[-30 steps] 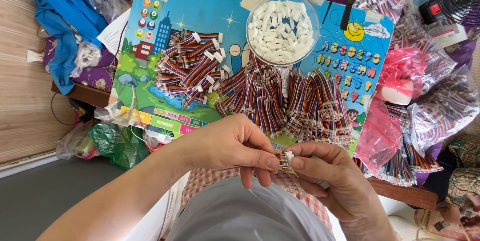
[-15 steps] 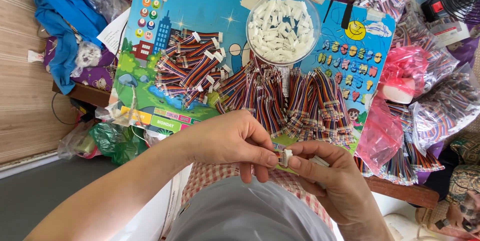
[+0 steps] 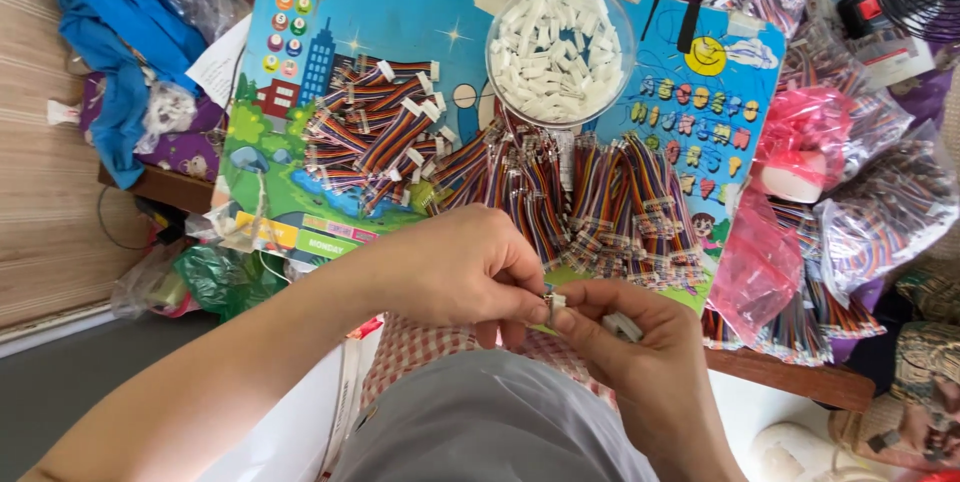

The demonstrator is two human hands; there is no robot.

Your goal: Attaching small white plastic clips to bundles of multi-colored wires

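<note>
Our left hand (image 3: 455,267) and right hand (image 3: 625,342) meet just below the middle of the view, fingertips pressed together around a small white connector (image 3: 553,302). Both hands pinch it between thumb and forefinger; we cannot tell whether wire ends are already seated in it, as the fingers hide most of it. A second white piece (image 3: 622,325) shows tucked against the right palm.

At twelve o'clock from the hands lies a fan of multicoloured ribbon wires (image 3: 600,207) on the colourful picture board (image 3: 400,32) that covers the worktop. At eleven o'clock a smaller heap of finished wire bundles (image 3: 375,137) with white ends rests on the same board. Farther up, at twelve to one o'clock, stands a clear bowl (image 3: 498,70) of loose white connectors.

We judge the step in hand to be fitting a connector onto a wire end. That calls for steady alignment and a firm, straight push.
</note>
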